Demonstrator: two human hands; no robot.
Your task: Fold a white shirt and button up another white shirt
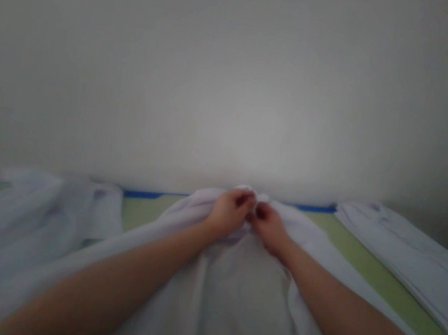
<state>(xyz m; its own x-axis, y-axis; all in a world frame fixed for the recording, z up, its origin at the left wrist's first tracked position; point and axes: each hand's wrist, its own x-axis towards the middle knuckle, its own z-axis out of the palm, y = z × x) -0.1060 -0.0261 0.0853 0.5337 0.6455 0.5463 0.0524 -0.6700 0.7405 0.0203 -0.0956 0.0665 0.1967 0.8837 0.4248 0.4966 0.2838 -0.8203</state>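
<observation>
Left hand (pixel 230 210), right hand (pixel 269 227): set close together at far middle of bench, fingers (pixel 244 199) curled shut, far edge of white cloth (pixel 229 284) pinched between them. Cloth spread from near edge to hands, both forearms laid over it. Crumpled white fabric (pixel 25 213) heaped at left. Folded white stack (pixel 407 257) placed at right, apart from cloth. Bench (pixel 378 278) covered in green, blue strip (pixel 149 195) run along far edge. Plain pale wall (pixel 240 78) behind. Light dim, picture blurred.
</observation>
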